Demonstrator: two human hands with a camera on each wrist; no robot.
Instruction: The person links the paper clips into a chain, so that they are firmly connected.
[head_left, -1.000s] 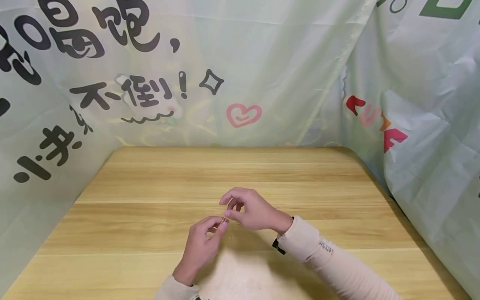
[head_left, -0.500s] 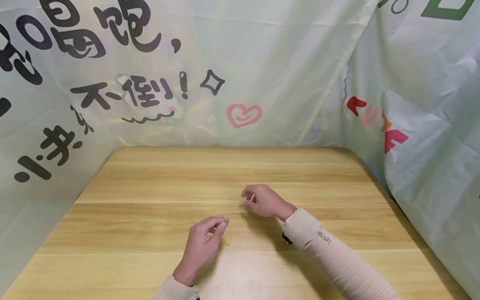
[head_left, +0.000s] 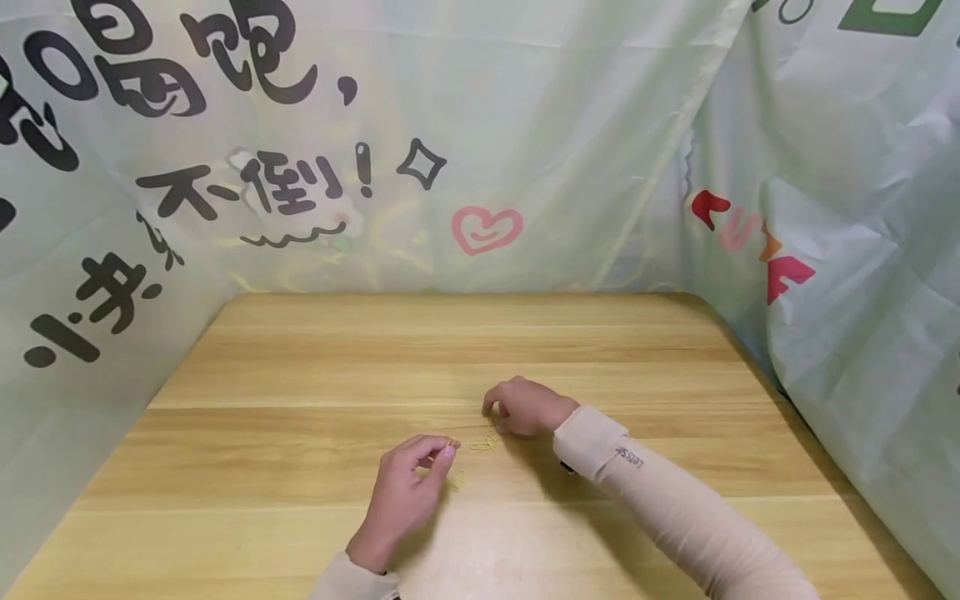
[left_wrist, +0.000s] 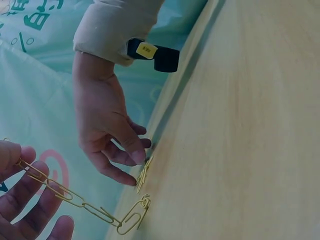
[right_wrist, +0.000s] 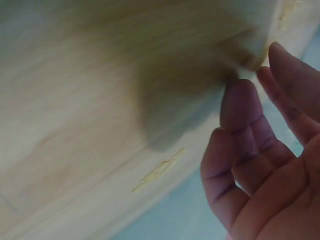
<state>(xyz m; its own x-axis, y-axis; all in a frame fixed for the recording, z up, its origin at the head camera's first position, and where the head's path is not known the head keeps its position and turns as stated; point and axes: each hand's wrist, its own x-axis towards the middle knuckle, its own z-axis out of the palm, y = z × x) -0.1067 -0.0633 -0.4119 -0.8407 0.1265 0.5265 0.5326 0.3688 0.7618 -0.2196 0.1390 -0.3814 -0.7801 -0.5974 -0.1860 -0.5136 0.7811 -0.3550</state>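
Note:
My left hand (head_left: 408,483) pinches one end of a chain of linked gold paperclips (left_wrist: 80,200) between thumb and forefinger. The chain hangs in a slant toward the table in the left wrist view, its lower links bunched at the end. My right hand (head_left: 528,407) reaches down over the table, thumb and forefinger apart, fingertips right by a small heap of loose gold paperclips (left_wrist: 144,175). From the right wrist, the hand's fingers (right_wrist: 242,105) are bent, and another gold cluster of paperclips (right_wrist: 159,171) lies on the wood beside them.
The wooden table (head_left: 300,367) is backed by a pale printed cloth (head_left: 585,150), with more cloth at both sides. A black band (left_wrist: 155,54) with a yellow label sits at the right wrist, below the beige sleeve (head_left: 675,508).
My right hand has left the left hand's fingertips, moved right, then lowered toward the table by the paperclips. The left hand stays in place, holding the chain.

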